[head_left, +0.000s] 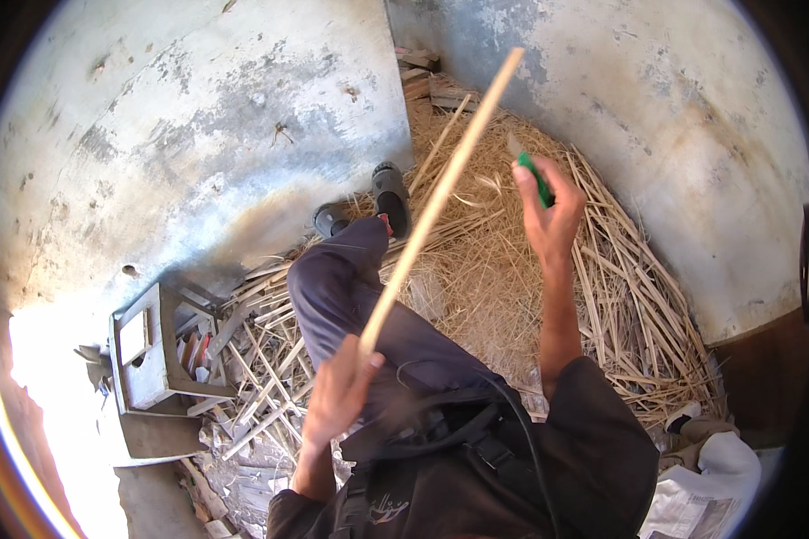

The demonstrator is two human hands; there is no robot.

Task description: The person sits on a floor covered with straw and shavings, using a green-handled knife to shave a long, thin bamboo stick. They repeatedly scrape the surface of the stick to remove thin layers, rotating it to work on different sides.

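Note:
My left hand (340, 388) is closed around the lower end of a long, pale wooden strip (440, 193), which slants up and away to the right across my legs. Raised on the other side, my right hand (551, 207) grips a green-handled knife (537, 180). Its short blade points up and away, apart from the strip. Below and beyond both hands lies a heap of fine straw-like shavings (485, 260).
Many loose strips (634, 296) lie along the right wall, and more (265, 386) are strewn at the left beside a worn wooden stool-like frame (148, 350). Dark shoes (389, 193) rest near the far wall (198, 135). White sacking (706, 485) lies at lower right.

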